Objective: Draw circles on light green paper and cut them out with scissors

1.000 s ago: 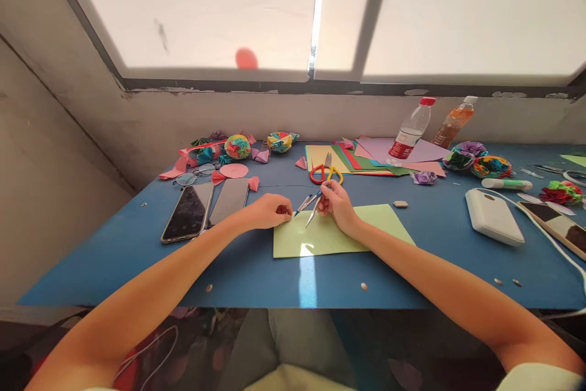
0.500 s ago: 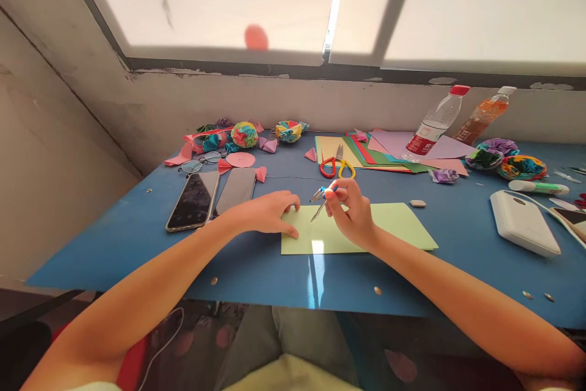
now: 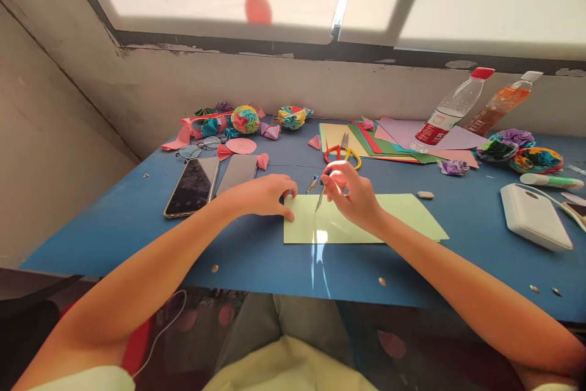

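A folded or stacked light-green sheet of paper (image 3: pixel 352 226) lies on the blue table in front of me. At its left end, my left hand (image 3: pixel 270 196) rests with thumb and fingers apart on the paper's edge. My right hand (image 3: pixel 350 193) is closed in a pinch around the top of a drawing compass (image 3: pixel 319 200), above the paper. The compass has a metal leg pointing down and a bluish leg angled to the left; my fingers hide its head. Behind my right hand lie scissors (image 3: pixel 353 158) with red and yellow handles.
Two phones (image 3: pixel 192 188) lie left of the paper, with glasses (image 3: pixel 189 152) and paper balls (image 3: pixel 245 119) behind. Coloured sheets (image 3: pixel 389 129) and two bottles (image 3: pixel 453 107) are at the back right. A white power bank (image 3: pixel 535 216) and an eraser (image 3: pixel 425 195) are on the right.
My right hand has turned the compass slightly, and its legs now point differently. My left hand stays at the paper's left end. The view has tilted down a little.
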{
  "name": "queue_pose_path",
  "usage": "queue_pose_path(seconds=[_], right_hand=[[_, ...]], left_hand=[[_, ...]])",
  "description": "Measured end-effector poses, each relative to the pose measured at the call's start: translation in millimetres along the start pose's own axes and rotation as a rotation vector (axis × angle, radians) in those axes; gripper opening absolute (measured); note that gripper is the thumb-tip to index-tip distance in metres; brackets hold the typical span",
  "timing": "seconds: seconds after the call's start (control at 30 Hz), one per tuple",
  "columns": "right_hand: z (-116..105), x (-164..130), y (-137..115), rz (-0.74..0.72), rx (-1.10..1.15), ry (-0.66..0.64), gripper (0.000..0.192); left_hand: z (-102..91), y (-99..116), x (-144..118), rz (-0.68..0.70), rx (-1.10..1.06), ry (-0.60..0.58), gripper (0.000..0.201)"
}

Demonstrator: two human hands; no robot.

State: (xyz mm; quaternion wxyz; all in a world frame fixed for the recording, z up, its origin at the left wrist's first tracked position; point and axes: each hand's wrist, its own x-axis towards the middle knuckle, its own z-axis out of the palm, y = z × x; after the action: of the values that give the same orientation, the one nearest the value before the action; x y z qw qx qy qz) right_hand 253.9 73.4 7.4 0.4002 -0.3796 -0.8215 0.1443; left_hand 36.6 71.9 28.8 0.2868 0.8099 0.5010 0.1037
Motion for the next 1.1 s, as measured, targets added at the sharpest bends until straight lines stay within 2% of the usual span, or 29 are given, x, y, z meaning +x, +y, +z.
queue_pose_path(seconds=[0.33,0.5,0.8,0.97,1.1], right_hand=[[1,5,3,-0.002,-0.045,0.039,0.028],[0,4,3,-0.015,-0.078,0.018,0.028],[2,3,-2,-0.036,-0.061,0.125,0.024],[3,0,-3,-0.072,-0.087,0.185,0.025],[5,0,-1,-0.119,-0.152,0.196,0.026]], left_hand=[[-0.2,6,-2,-0.032,0.104,-0.039,0.036],[-0.4,10,-4,-0.044,0.137,-0.051,0.036],[2.7,21,-15,-0.051,0.304,-0.121,0.069],[-3.1,28,-18,-0.064,0.351,-0.208,0.076],[-5.1,29,-18,-0.052,0.391,-0.230,0.077]])
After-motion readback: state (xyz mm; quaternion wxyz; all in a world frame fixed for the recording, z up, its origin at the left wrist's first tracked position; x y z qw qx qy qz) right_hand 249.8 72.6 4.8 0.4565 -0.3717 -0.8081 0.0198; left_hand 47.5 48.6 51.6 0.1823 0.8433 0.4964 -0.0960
